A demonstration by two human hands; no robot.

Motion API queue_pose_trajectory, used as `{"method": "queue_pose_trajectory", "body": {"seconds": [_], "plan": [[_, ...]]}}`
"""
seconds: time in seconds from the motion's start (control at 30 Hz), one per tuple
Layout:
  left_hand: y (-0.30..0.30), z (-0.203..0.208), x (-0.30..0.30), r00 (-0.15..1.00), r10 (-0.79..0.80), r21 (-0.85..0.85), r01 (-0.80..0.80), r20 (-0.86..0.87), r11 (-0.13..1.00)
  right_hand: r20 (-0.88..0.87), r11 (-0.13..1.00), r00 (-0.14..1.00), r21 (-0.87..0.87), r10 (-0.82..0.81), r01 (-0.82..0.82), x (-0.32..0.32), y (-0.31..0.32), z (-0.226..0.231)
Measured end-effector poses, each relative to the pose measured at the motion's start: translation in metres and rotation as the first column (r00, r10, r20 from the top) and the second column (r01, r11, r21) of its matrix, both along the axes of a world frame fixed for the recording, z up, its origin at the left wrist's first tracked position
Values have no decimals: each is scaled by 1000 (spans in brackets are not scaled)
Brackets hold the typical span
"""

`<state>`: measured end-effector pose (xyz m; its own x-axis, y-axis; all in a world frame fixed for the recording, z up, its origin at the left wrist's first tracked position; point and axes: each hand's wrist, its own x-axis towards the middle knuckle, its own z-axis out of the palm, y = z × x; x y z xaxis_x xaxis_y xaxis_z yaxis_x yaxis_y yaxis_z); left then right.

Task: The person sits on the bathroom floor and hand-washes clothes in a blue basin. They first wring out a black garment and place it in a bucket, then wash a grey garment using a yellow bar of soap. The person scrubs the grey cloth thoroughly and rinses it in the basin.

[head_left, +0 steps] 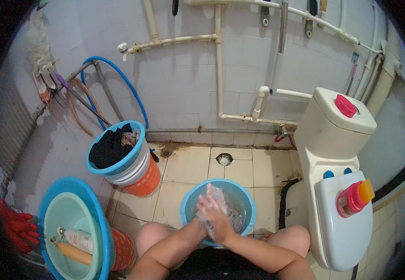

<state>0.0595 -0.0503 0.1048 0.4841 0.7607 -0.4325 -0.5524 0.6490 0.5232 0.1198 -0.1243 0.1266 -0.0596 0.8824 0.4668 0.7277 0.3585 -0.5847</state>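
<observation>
A light blue basin (187,199) stands on the floor between my knees, with water and a wet grey cloth (234,218) in it. Over the basin my left hand (208,199) and my right hand (217,221) are pressed together, the right one in front. Whitish suds or wet fabric cover the fingers. What lies between the palms is hidden, and the fingers are partly blurred. The grey cloth lies just beside and below my right hand.
At left, a bucket (141,173) carries a blue basin of dark clothes (111,148). Nearer, a pale green basin (53,212) with bottles sits in a larger blue one. A toilet (321,135) stands right, a pink container (349,201) on its lid. A floor drain (224,159) lies ahead.
</observation>
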Motion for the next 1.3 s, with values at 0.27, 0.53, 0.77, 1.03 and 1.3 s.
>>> {"method": "queue_pose_trajectory", "body": {"seconds": [0.27,0.53,0.77,1.03,1.3], "plan": [[-4,-3,14,990,133,-208,-120,49,971,-106,998,994,57,22,-16,19,20,-16],[1,-2,21,976,-147,-110,166,161,980,-835,943,488,-325,-253,-66,54,25,-24],[10,29,18,988,-156,-137,155,3,978,-804,887,-381,-378,-457,-266,94,10,-10],[14,40,6,998,-58,-139,53,-33,989,-802,870,-338,-444,-492,-215,97,11,9],[25,37,-6,999,-11,-40,9,-45,999,-791,854,-329,-442,-516,-275,103,11,-2]]}}
